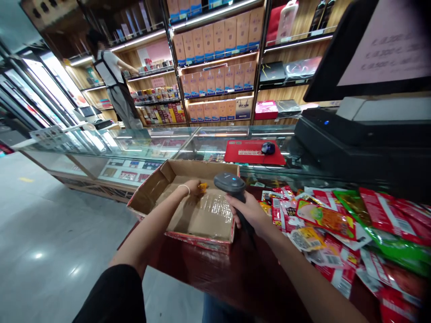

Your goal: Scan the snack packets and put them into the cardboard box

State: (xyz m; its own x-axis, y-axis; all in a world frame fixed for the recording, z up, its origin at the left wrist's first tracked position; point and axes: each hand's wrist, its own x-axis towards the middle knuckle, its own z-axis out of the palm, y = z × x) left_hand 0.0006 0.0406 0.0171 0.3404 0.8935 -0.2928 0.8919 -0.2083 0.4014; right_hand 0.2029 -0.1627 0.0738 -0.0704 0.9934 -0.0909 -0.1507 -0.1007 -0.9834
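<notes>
- Tall, dark-framed shelving (296,44) lines the far wall, backed with wood-grain panels (310,55).
- White light strips (218,14) run under its boards, sloping in the tilted view.
- Tan-and-blue boxes (218,40) stand in rows on the middle shelves.
- Tall, dark-framed windows (50,80) let in bright light at the far left.
- A long, glass-topped display counter (158,134) crosses in front of the shelving, goods visible inside.
- Pale, glossy floor (67,242) spreads at the near left, mirroring lamps.
- A dark red tabletop (198,264) fills the near middle.

Black left sleeve (112,291), bare hands (253,211), thin pale left wristband (184,188), possibly blue trousers (218,309) below
</notes>
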